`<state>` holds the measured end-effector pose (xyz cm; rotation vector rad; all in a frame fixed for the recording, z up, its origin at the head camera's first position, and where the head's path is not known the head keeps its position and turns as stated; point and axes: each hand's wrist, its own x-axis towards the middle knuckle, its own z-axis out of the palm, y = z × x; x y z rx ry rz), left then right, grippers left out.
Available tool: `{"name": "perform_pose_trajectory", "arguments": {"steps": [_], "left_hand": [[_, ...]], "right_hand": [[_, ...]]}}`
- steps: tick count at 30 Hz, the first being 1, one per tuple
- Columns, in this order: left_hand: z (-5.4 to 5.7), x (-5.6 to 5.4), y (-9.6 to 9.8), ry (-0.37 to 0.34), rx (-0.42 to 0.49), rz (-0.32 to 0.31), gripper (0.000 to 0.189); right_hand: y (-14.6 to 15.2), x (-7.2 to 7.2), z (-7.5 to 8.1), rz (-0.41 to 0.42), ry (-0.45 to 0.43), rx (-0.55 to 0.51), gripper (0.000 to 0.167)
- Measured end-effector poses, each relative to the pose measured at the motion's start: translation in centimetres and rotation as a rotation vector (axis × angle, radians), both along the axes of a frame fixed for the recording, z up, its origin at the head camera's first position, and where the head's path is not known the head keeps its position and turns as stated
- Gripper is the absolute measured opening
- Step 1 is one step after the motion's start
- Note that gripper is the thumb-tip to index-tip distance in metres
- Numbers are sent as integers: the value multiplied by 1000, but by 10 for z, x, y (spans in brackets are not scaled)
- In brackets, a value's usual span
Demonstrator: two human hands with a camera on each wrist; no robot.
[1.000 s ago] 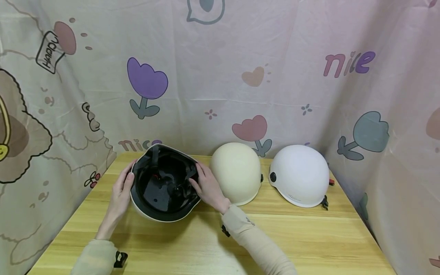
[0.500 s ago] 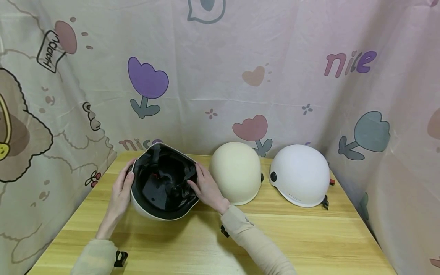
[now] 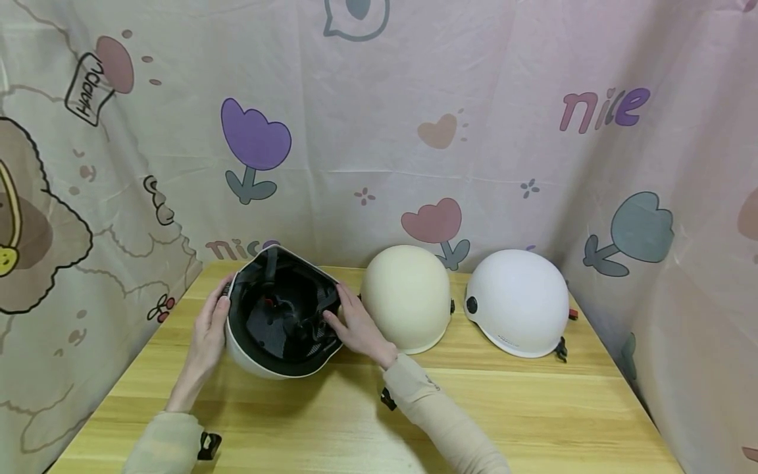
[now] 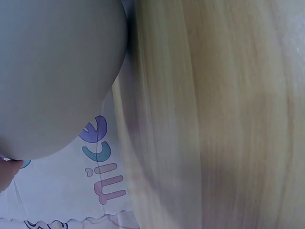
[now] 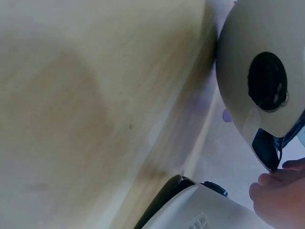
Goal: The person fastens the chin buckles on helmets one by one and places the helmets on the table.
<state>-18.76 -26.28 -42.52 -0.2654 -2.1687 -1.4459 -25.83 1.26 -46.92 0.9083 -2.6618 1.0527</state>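
A pale-shelled helmet (image 3: 278,329) is turned with its black, padded inside toward the head camera, straps visible within. My left hand (image 3: 208,327) grips its left rim, thumb over the edge. Opposite, my right hand (image 3: 362,329) holds the right rim, with the thumb reaching onto the inner strap. In the left wrist view the smooth shell (image 4: 52,71) fills the upper left, and part of a finger touches it. A round black vent (image 5: 268,81) shows on the shell in the right wrist view, where right-hand fingers (image 5: 281,191) meet the rim.
To the right, a cream helmet (image 3: 405,299) stands dome up, close to my right hand. Beyond it a white helmet (image 3: 516,304) also sits dome up, its buckle at the side. The wooden table (image 3: 331,434) ends at a printed curtain (image 3: 355,131).
The helmet has tipped slightly, its near rim rising a little so that more of the outer shell shows below it. Both hands keep their hold in nearly the same places.
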Motion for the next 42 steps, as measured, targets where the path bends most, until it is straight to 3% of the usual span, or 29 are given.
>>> {"name": "perform_pose_trajectory", "arguments": {"steps": [8,15,19,28,42], "left_hand": [[1,1,-1,-42,-8,11,48],[2,-2,0,-3,37,8,42],[3,-3,2,25,67,-15,40],[3,-3,5,38,76,-42,39],[10,0,11,13,29,-47,40]], "right_hand": [[4,1,9,35,-166,-86,68],[6,-2,8,47,-245,-135,65],[7,-2,8,34,-253,-157,64],[4,2,11,16,-170,-281,53],[-16,15,40,108,-192,-390,52]]}}
